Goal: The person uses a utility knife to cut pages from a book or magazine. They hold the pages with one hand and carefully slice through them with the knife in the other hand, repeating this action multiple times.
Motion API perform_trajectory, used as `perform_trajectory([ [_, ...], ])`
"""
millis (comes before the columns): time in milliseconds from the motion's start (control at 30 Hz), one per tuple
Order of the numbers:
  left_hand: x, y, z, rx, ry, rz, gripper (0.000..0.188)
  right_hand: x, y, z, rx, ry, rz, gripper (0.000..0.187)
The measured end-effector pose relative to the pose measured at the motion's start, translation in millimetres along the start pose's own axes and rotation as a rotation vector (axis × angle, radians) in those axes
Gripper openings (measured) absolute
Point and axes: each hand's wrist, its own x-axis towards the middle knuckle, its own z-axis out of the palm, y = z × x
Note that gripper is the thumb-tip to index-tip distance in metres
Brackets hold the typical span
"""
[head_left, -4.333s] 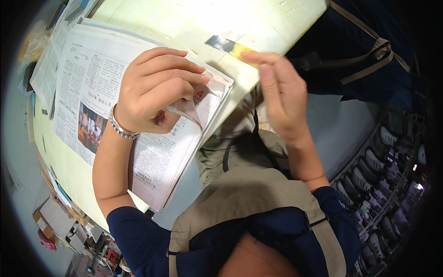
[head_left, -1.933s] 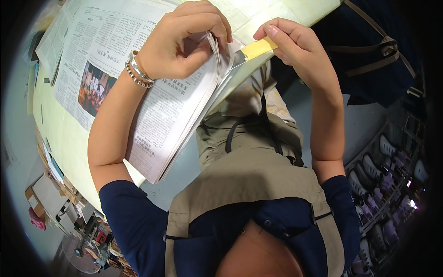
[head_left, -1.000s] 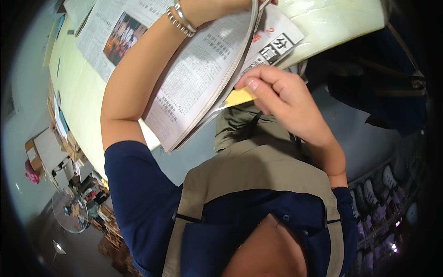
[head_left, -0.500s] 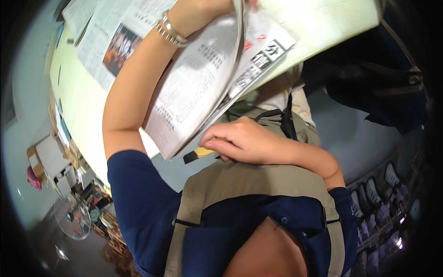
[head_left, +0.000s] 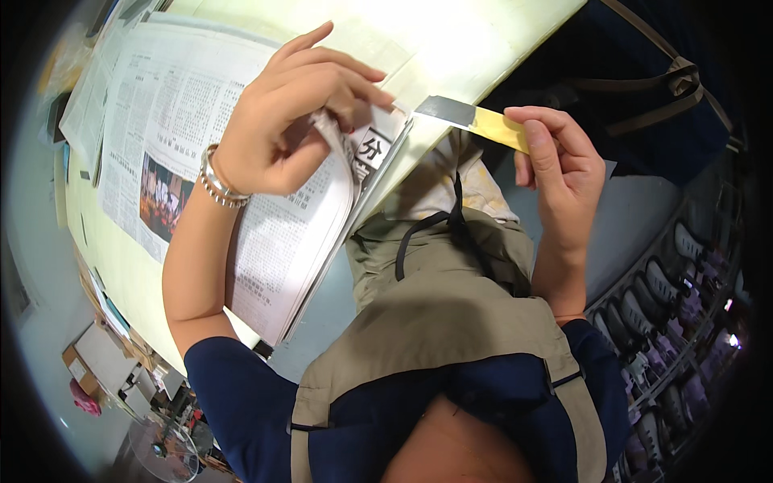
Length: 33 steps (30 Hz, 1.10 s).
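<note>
Pale surface [head_left: 451,40] carries a newspaper [head_left: 274,241]; left hand [head_left: 282,129] pinches its pages, right hand [head_left: 560,169] pinches a yellow strip [head_left: 491,125].

Newspaper [head_left: 241,201] open flat on pale table edge, corner pages lifted and curled. Yellow paper strip [head_left: 483,121], dark at one end, touching that corner.

Left hand [head_left: 282,121] lifting newspaper [head_left: 274,241] corner, right hand [head_left: 560,165] pinching probably yellow strip [head_left: 491,125]

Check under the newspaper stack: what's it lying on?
The newspaper stack lies on a pale yellow-green table, its near edge overhanging. The left hand lifts a page corner, exposing another printed page; anything deeper is covered.
</note>
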Motion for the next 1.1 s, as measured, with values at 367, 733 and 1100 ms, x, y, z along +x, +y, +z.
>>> perform_trajectory([
  [367,0,9,4,-0.037,0.115,-0.005,0.023,5,2,4,-0.05,-0.105,0.041,0.016],
  [733,0,7,-4,0.2,0.051,0.11,0.017,5,3,8,-0.087,-0.139,-0.045,0.016],
  [1100,-2,3,-5,0.101,0.082,0.171,0.017,6,-4,16,-0.026,-0.008,-0.055,0.023],
])
